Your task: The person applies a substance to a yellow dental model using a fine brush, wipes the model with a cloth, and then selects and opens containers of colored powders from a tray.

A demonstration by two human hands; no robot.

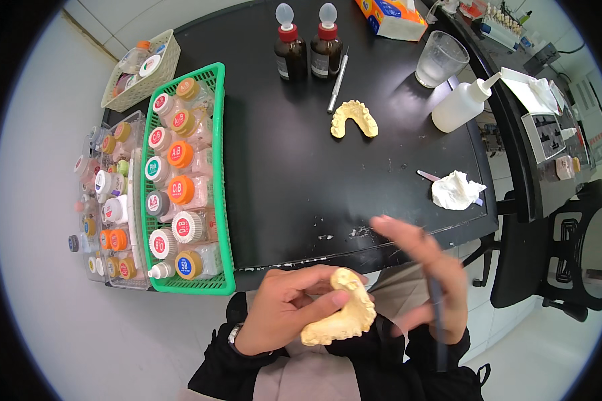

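Observation:
A yellowish plaster dental cast (346,319), horseshoe-shaped with tooth forms along it, is held in my left hand (284,307), thumb on top and fingers curled behind. To its right, apart from it, my right hand (441,284) is blurred by motion. A dark, slender pen-like tool (439,327) lies along that hand, seemingly gripped between thumb and fingers; its exact kind is smeared. The index finger reaches out toward the table edge. A second plaster dental cast (354,119) rests on the black table, beside a thin metal instrument (338,83).
A green basket (229,200) of capped jars stands at left, with more jars in clear trays (137,220) and a cream basket (140,87) beyond. Two brown dropper bottles (291,57), a tissue box (394,23), a glass (441,60), a white squeeze bottle (458,107) and crumpled tissue (456,190) sit on the table.

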